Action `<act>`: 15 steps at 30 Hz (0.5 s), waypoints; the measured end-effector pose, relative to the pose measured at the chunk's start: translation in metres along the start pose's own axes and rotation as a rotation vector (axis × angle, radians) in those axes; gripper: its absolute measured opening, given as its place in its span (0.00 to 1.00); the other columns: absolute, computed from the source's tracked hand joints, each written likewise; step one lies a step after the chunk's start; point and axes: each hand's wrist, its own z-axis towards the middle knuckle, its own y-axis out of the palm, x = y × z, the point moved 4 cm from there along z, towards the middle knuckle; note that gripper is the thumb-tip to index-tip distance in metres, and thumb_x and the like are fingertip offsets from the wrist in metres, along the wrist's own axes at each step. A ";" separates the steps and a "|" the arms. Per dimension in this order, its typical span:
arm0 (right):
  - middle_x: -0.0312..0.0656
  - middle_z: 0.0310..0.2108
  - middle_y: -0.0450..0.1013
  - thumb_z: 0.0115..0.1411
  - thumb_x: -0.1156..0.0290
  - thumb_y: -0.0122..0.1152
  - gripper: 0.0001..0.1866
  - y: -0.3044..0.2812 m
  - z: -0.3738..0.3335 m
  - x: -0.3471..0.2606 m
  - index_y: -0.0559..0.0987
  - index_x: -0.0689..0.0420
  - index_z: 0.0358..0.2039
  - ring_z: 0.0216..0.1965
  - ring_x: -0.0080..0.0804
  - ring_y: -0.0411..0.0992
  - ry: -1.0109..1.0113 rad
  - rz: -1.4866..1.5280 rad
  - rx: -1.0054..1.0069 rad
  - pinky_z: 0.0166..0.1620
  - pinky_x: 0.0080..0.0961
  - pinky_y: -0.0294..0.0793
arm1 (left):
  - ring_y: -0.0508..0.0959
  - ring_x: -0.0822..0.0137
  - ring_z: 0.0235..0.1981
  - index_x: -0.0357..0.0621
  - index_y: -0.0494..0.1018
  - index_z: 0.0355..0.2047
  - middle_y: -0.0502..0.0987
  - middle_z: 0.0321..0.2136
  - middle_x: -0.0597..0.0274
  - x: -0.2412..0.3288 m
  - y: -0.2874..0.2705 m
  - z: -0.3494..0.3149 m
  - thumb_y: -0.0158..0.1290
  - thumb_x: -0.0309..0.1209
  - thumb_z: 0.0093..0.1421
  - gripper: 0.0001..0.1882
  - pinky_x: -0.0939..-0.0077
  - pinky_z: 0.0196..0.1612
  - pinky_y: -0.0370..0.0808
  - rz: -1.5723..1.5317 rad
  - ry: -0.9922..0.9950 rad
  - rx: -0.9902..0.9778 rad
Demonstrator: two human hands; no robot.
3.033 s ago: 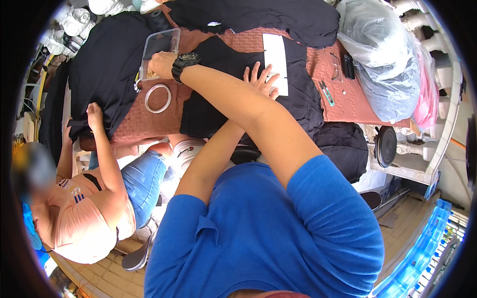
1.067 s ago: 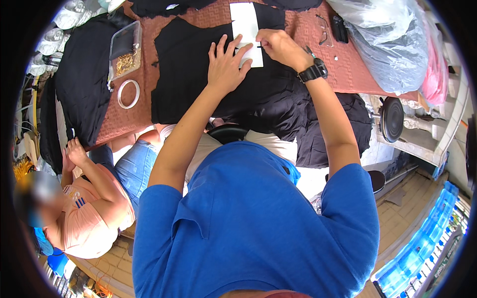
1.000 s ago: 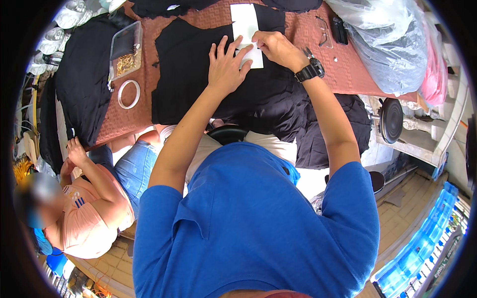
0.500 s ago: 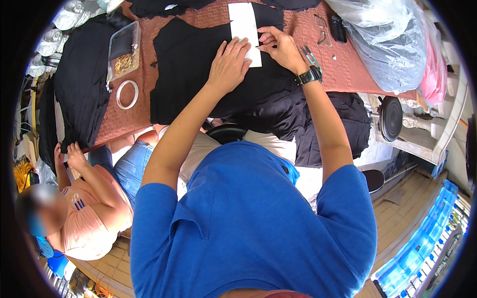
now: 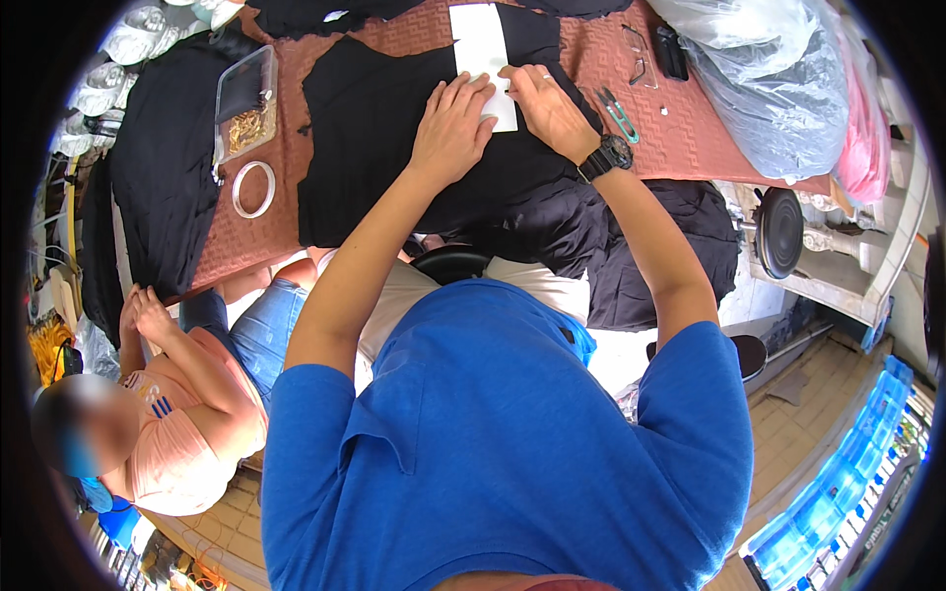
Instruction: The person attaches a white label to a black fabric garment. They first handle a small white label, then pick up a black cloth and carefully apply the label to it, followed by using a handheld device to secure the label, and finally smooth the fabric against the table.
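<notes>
A long white paper strip (image 5: 479, 39) lies on a black fabric piece (image 5: 370, 113) spread over the table. My left hand (image 5: 453, 126) lies flat, its fingers stretched out over the strip's left side and pressing it against the cloth. At the strip's right edge, my right hand (image 5: 552, 110) is closed in a pinch, thumb and forefinger over the paper. Something small and dark shows by those fingertips, too small to name. Just right of that hand rest green-handled thread snips (image 5: 619, 116).
Eyeglasses (image 5: 639, 57) and a black case (image 5: 671, 53) sit at the far right, beside large plastic bags (image 5: 774, 89). On the left are a clear box (image 5: 246, 98) with gold-coloured pieces, a white ring (image 5: 254, 188) and more black cloth (image 5: 163, 158). A co-worker (image 5: 202, 424) sits at lower left.
My right hand has shifted left onto the paper's edge and turned so its back faces up, uncovering the snips. My left hand stays put. The co-worker's hands have come together.
</notes>
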 end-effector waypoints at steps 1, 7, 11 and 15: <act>0.48 0.40 0.70 0.56 0.82 0.54 0.25 0.000 0.001 0.000 0.69 0.56 0.56 0.44 0.50 0.71 0.004 -0.004 -0.002 0.50 0.39 0.74 | 0.64 0.55 0.66 0.42 0.69 0.58 0.68 0.61 0.60 0.000 0.000 0.000 0.52 0.37 0.66 0.22 0.51 0.68 0.59 0.000 -0.002 -0.002; 0.49 0.39 0.74 0.57 0.83 0.56 0.24 -0.008 0.005 -0.002 0.69 0.57 0.55 0.43 0.50 0.74 0.022 -0.004 0.011 0.46 0.40 0.76 | 0.64 0.55 0.65 0.43 0.69 0.58 0.69 0.61 0.60 0.000 -0.001 0.000 0.52 0.37 0.66 0.22 0.51 0.68 0.59 -0.003 -0.004 0.003; 0.49 0.35 0.78 0.58 0.86 0.58 0.23 -0.012 0.001 0.009 0.68 0.58 0.53 0.40 0.49 0.78 0.209 0.332 0.084 0.40 0.39 0.78 | 0.64 0.54 0.65 0.43 0.69 0.58 0.69 0.61 0.60 0.000 0.000 0.000 0.53 0.37 0.66 0.22 0.50 0.67 0.60 0.011 0.005 -0.001; 0.47 0.31 0.78 0.60 0.86 0.57 0.23 -0.009 -0.004 0.017 0.66 0.59 0.54 0.34 0.44 0.80 0.338 0.475 0.197 0.36 0.33 0.79 | 0.65 0.52 0.64 0.46 0.69 0.58 0.69 0.60 0.58 0.000 -0.002 0.001 0.52 0.37 0.65 0.22 0.48 0.67 0.60 0.008 0.014 -0.010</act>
